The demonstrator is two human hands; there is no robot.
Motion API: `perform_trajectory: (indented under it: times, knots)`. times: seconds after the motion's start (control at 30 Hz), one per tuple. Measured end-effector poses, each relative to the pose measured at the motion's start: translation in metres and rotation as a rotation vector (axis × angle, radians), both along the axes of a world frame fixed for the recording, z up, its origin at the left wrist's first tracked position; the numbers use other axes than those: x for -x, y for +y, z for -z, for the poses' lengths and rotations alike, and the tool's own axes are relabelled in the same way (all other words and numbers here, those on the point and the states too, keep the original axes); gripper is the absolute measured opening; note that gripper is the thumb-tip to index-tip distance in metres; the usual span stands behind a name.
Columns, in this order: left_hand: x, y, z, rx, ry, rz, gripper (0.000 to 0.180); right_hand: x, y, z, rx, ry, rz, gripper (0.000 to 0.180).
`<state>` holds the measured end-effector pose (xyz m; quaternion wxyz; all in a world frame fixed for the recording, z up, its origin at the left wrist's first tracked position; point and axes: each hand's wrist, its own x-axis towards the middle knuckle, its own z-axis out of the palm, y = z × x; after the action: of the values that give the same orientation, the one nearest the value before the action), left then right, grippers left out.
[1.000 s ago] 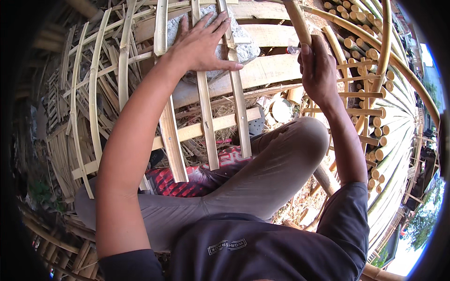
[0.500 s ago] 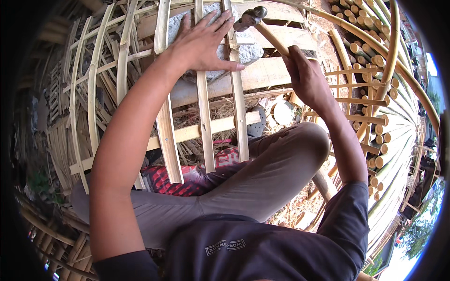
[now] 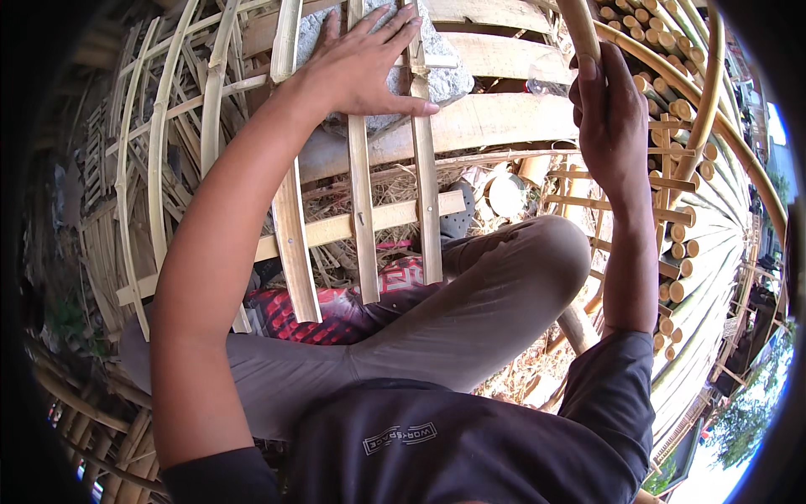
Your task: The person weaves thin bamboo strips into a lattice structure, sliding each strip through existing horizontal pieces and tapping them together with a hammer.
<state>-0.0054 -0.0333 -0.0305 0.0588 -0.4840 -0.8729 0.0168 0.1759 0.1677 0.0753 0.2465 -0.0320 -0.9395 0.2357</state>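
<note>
My left hand lies with its fingers spread across the slats of a bamboo lattice, pressing them against a rough grey stone block underneath. The thumb reaches over one slat on the right. Up at the upper right, my right hand is closed round the wooden handle of a hammer; its head is out of view beyond the top edge. A flat crosspiece runs beneath the near ends of the slats, with nail heads visible where they cross.
Beneath the lattice are wide bamboo boards. My bent leg lies close in front. Cut bamboo poles are stacked at the right, beside a smaller lattice frame. Split bamboo strips pile up at the left.
My right hand has raised the hammer up and to the right, taking its head out of view. The left hand keeps its place on the slats; the lattice's near end has shifted slightly left.
</note>
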Motion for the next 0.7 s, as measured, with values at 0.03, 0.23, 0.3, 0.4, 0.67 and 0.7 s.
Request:
perform_trajectory:
  times: [0.03,0.23,0.3,0.4,0.67,0.7]
  knots:
    - [0.0,0.0,0.0,0.015,-0.002,-0.013,0.123,0.003,-0.001,-0.005,-0.017,-0.02,-0.008,0.022]
    - [-0.003,0.005,-0.007,0.088,-0.005,-0.025,0.124,0.006,0.006,0.016,-0.246,-0.228,-0.213,0.027]
    - [-0.001,0.004,-0.008,0.06,-0.023,-0.018,0.124,0.004,-0.004,0.005,-0.088,-0.276,-0.098,0.014]
    - [-0.001,0.0,-0.008,0.005,-0.007,0.018,0.123,0.008,-0.008,-0.01,-0.065,-0.096,-0.008,0.014]
    - [0.002,0.001,-0.007,0.021,-0.027,-0.011,0.124,0.006,-0.02,0.002,-0.077,-0.192,-0.049,0.008]
    - [-0.007,0.0,-0.021,0.01,-0.048,0.003,0.125,0.004,-0.019,0.003,-0.062,-0.181,0.004,0.009]
